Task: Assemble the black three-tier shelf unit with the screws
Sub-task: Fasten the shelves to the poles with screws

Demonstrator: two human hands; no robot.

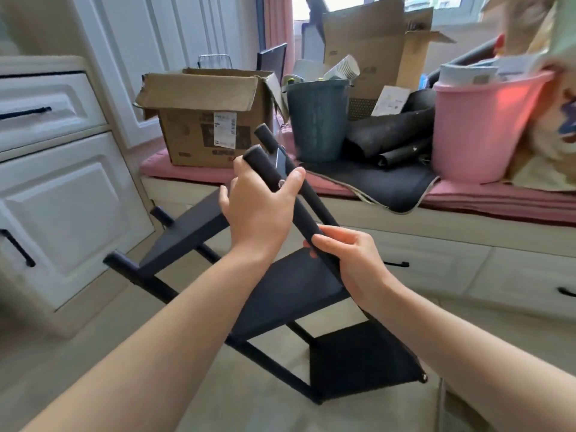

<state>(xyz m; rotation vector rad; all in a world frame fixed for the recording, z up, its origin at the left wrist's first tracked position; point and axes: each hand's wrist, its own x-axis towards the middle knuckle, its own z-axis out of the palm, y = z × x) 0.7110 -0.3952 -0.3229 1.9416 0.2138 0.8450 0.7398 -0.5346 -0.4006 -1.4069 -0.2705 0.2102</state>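
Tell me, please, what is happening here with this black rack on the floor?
A person is putting together a black shelf unit, which lies tilted on the tiled floor with three panels attached. The left hand grips the upper end of a black pole, and the right hand grips it lower down. A second pole runs just behind.

Both forearms bare to the frame edge, left hand and right hand ungloved

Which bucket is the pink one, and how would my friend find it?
Look at the long pink cushion on the bench under the window. At its right end stands the pink bucket, stuffed with papers. The grey-blue bin to its left is darker and narrower, next to a cardboard box.
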